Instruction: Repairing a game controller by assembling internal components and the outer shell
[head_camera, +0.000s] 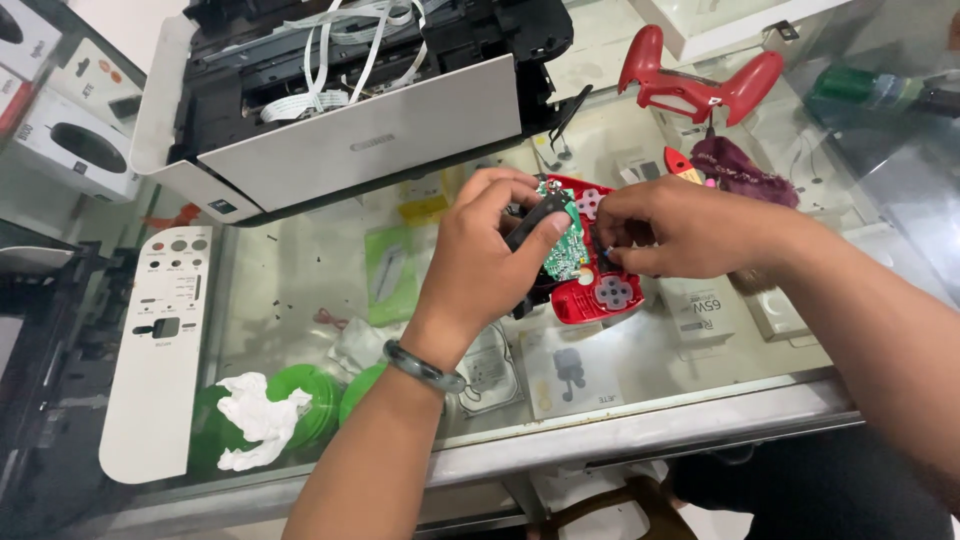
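Red plastic shell half of a game controller (600, 290), inside face up, lying on the glass counter (300, 300) w/ grey rubber button pads showing at its top and lower right. Centre of frame, between both hands.

Green circuit board (565, 245) – tilted up off the shell, not seated; held that way prob. so the wiring beneath stays reachable.

Left hand (480, 260) – fingers curled closed around the board and a black part at its edge, thumb pressing from the front. Grey-green bangle on the wrist. Grip looks like a steadying hold, keeping the board still for the other hand.

Right hand (680, 230) – thumb and forefinger pinched together on something small at the shell's inner edge, beside the board; a wire or connector, too small to tell. Remaining fingers folded.

Other red shell half (695, 85) – set aside at the back of the counter, well apart from the work.

Printer (340, 110) – white/black, cover off, flat ribbon cables exposed; back left. Its white control panel (160, 350) lies detached near the counter's left edge.

Green tape rolls (310, 400) w/ crumpled white tissue on top, front left. Small red-handled tool (682, 165) and a purple cloth (740, 170) just behind the right hand, within easy reach.
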